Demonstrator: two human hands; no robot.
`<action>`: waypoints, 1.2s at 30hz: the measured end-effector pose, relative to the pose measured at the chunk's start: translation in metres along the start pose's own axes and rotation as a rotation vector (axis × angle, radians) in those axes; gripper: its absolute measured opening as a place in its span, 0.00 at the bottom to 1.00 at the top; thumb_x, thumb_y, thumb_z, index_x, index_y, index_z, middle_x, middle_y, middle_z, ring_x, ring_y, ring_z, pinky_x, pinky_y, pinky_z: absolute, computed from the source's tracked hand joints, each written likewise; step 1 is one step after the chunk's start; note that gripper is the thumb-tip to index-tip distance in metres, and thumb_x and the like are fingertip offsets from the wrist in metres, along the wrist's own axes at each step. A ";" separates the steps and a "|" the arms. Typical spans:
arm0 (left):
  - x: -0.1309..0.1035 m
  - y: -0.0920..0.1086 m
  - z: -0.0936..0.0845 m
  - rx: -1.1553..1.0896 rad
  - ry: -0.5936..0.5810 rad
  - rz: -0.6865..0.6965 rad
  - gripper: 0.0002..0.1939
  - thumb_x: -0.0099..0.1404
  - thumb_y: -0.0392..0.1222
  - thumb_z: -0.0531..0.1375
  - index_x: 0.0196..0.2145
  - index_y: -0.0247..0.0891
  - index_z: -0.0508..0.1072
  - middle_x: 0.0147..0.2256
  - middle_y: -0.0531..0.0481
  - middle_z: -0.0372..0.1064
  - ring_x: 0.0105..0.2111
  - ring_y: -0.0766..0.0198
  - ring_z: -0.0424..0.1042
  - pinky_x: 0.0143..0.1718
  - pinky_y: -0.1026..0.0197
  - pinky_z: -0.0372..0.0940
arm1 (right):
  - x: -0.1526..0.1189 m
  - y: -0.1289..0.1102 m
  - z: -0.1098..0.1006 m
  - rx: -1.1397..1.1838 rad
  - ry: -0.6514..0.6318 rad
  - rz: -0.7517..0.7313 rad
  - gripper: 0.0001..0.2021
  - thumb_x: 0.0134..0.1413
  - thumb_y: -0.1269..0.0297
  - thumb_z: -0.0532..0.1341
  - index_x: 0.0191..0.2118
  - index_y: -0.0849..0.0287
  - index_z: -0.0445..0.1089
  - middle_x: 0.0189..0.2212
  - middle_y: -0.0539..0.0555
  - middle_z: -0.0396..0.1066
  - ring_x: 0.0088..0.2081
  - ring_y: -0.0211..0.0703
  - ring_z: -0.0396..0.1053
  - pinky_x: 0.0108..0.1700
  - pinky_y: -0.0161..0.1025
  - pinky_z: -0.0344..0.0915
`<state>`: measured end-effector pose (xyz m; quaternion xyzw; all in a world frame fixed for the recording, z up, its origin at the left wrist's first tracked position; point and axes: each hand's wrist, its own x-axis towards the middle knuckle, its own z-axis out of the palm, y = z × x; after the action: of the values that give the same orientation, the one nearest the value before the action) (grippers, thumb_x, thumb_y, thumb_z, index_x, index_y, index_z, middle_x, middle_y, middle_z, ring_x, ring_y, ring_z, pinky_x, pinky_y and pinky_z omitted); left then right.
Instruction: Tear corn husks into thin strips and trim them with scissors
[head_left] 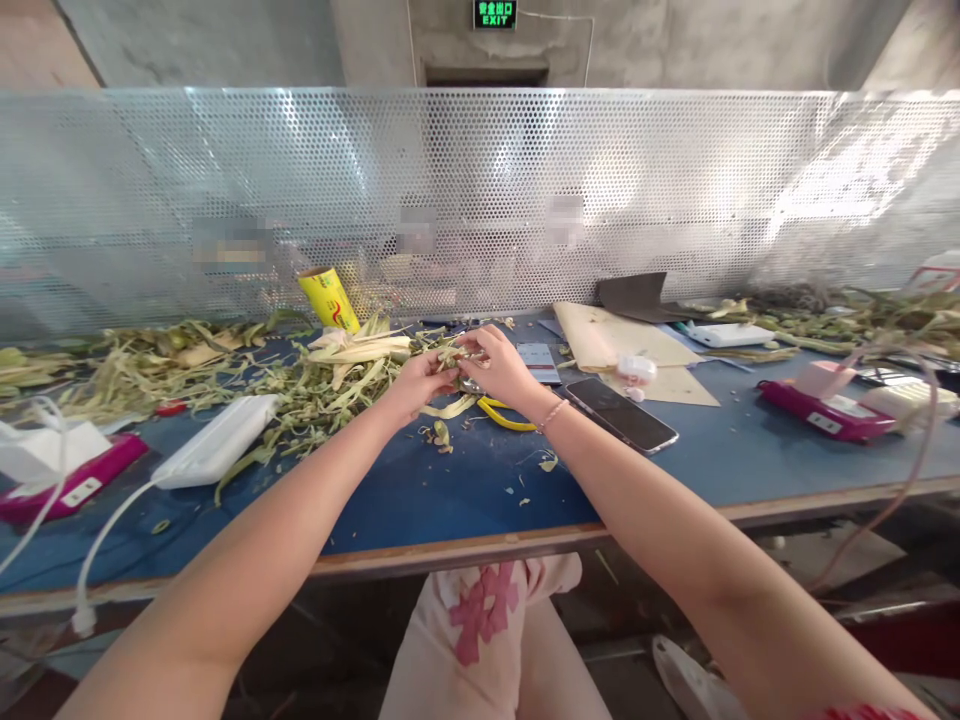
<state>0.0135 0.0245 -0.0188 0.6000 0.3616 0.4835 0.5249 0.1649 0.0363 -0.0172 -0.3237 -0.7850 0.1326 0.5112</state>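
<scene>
Both arms reach forward over the blue table, and the hands meet near its middle. My left hand (pixel 418 388) has its fingers closed around dried, pale green plant stems (pixel 448 354). Pressed close beside it, my right hand (pixel 504 366) pinches the same bit of plant; its fingertips partly hide what they grip. Just left of the hands lies a heap of dry leaves and stalks (pixel 330 390). A yellow-handled tool (pixel 506 416) rests below my right hand, its working end mostly hidden. Small plant scraps (pixel 441 436) are scattered on the table below the hands.
A dark phone (pixel 626 412) and a white earphone case (pixel 636 372) lie to the right near brown paper (pixel 622 335). Magenta power strips (pixel 825 410), a white power bank (pixel 217 440) and cables flank the work area. A yellow tube (pixel 330 298) leans by the perforated metal screen (pixel 480 180).
</scene>
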 end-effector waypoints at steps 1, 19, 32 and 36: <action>0.000 0.001 -0.001 -0.017 0.009 -0.008 0.20 0.42 0.39 0.68 0.34 0.35 0.69 0.29 0.53 0.69 0.28 0.69 0.67 0.31 0.64 0.62 | 0.000 0.002 0.001 0.000 0.013 0.016 0.11 0.44 0.71 0.58 0.38 0.60 0.67 0.38 0.55 0.64 0.38 0.40 0.64 0.42 0.40 0.65; 0.007 -0.004 -0.025 0.011 0.230 0.089 0.22 0.41 0.41 0.68 0.36 0.33 0.72 0.30 0.50 0.72 0.32 0.65 0.70 0.41 0.59 0.64 | -0.005 0.008 0.033 0.490 -0.090 0.556 0.07 0.49 0.65 0.57 0.23 0.60 0.64 0.19 0.48 0.67 0.22 0.33 0.66 0.31 0.33 0.67; 0.014 -0.008 -0.039 0.203 0.294 0.130 0.12 0.46 0.47 0.65 0.25 0.35 0.71 0.23 0.51 0.71 0.25 0.65 0.69 0.34 0.60 0.64 | -0.008 0.021 0.039 0.231 -0.097 0.318 0.07 0.45 0.62 0.55 0.24 0.59 0.65 0.20 0.49 0.67 0.25 0.37 0.66 0.32 0.36 0.64; 0.012 -0.001 -0.044 0.447 0.290 0.209 0.06 0.50 0.42 0.60 0.24 0.36 0.71 0.22 0.51 0.70 0.25 0.64 0.68 0.34 0.61 0.62 | -0.009 0.020 0.034 0.180 -0.119 0.305 0.08 0.45 0.62 0.55 0.25 0.59 0.67 0.20 0.50 0.67 0.24 0.37 0.64 0.30 0.34 0.61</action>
<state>-0.0258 0.0485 -0.0186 0.6594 0.4668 0.5239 0.2696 0.1447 0.0494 -0.0491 -0.3836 -0.7406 0.2974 0.4647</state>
